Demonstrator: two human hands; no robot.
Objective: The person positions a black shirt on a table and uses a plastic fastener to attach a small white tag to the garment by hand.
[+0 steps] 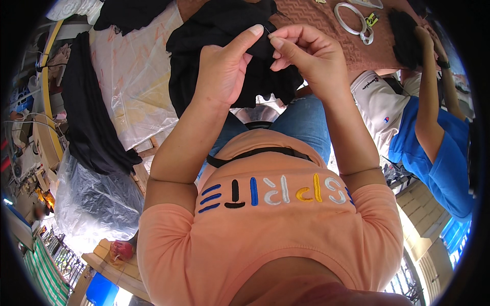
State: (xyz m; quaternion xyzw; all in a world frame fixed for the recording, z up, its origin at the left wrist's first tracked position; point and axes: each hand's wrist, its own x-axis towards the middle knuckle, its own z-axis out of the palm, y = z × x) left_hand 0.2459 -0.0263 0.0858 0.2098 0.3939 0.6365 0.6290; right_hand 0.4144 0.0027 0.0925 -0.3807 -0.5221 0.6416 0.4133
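Observation:
Black cloth lies bunched over the table edge and hangs down in front of my lap. My left hand is closed on a fold of this cloth, its thumb stretched along the top and its other fingers mostly hidden. Close by on the right, my right hand pinches a thin, dark needle between thumb and forefinger. The needle sits right between the two hands, near my left thumb tip. Any thread on it is too fine to make out.
On the brown patterned table cover lie white ring-shaped bands and a small yellow-green tool. A co-worker in a blue shirt handles black cloth at right. Clear plastic sheeting and more black cloth are at left.

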